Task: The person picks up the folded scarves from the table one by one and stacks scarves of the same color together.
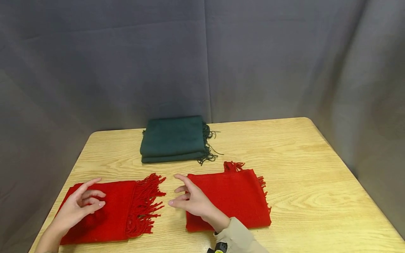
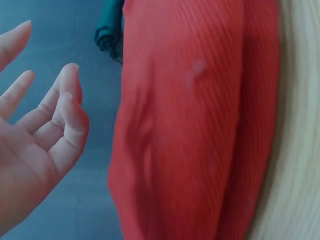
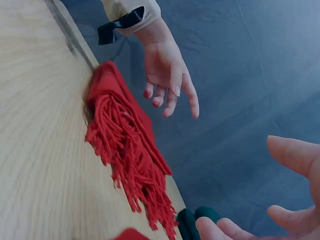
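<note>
Two folded red scarves lie side by side on the wooden table. Over the left red scarf (image 1: 117, 211), whose long fringe points right, hovers my left hand (image 1: 79, 205), fingers loosely bent and holding nothing. In the left wrist view that hand (image 2: 45, 135) is apart from the red cloth (image 2: 185, 120). My right hand (image 1: 194, 198) hangs above the left edge of the right red scarf (image 1: 237, 196), its fingers loosely bent with nothing between them. That scarf has fringe at its back and right edges. In the right wrist view, part of my right hand (image 3: 295, 200) shows at lower right.
Behind the red scarves, a folded dark green scarf (image 1: 174, 138) lies near the table's back edge, fringe to the right. The wooden table (image 1: 316, 196) extends to the right. A grey curtain (image 1: 269, 63) hangs behind and beside it.
</note>
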The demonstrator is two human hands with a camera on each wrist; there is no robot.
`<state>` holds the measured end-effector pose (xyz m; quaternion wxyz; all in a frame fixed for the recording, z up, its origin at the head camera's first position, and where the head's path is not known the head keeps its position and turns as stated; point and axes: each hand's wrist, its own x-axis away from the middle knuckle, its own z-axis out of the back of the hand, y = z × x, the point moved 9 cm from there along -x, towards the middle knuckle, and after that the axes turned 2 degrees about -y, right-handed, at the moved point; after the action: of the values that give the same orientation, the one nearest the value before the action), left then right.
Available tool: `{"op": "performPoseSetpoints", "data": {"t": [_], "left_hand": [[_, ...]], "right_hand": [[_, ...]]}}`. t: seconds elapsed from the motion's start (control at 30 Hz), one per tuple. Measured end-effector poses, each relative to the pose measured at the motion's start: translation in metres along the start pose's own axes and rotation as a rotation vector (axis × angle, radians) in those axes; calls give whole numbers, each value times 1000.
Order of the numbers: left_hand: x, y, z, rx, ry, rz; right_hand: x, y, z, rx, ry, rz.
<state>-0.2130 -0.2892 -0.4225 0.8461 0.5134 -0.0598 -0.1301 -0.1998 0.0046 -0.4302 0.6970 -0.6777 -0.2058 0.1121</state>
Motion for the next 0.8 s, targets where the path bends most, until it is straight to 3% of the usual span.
{"op": "performPoseSetpoints", "data": {"t": [0.27, 0.57, 0.8], "left_hand": [[6, -12, 15, -27, 93, -15], [13, -36, 37, -204, 147, 128], [17, -51, 52, -344, 133, 260]], "right_hand": [[-9, 17, -24, -26, -29, -54], [-18, 34, -49, -50, -36, -148], [-25, 42, -54, -70, -2, -169]]}}
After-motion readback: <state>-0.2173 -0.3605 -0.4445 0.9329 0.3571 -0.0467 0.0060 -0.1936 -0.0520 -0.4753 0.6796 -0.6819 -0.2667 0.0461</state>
